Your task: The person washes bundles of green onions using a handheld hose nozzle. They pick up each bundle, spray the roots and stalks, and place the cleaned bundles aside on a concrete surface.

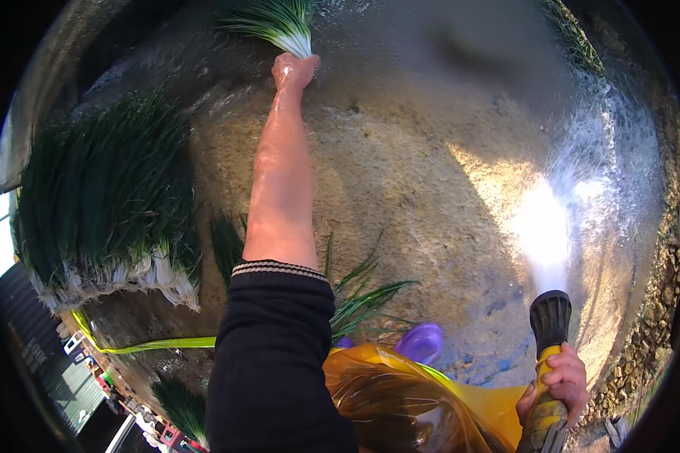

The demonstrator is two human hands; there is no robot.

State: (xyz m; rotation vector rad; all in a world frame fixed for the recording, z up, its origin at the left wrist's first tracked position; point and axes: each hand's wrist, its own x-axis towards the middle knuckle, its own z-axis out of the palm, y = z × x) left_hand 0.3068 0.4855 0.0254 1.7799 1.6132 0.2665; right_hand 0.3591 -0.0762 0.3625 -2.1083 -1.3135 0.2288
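Stretched far forward, my left hand (294, 71) grips a bunch of green onions (280, 28) by its white ends, leaves pointing away from me. My right hand (564, 379) is wrapped around a yellow and black hose nozzle (551, 328) at the lower right. From it a wide spray of water (544, 226) shoots forward over the concrete ground. To the left lies a large pile of green onions (113, 192), its roots and white stems towards me. Some loose green leaves (368, 306) lie beside my left sleeve.
A yellow-green flat hose (164, 343) runs across the ground at left. More green onions (181, 405) lie at the lower left. Below me are a purple shoe (420, 343) and an orange waterproof apron (396, 390). Gravel (646, 334) borders the concrete at right.
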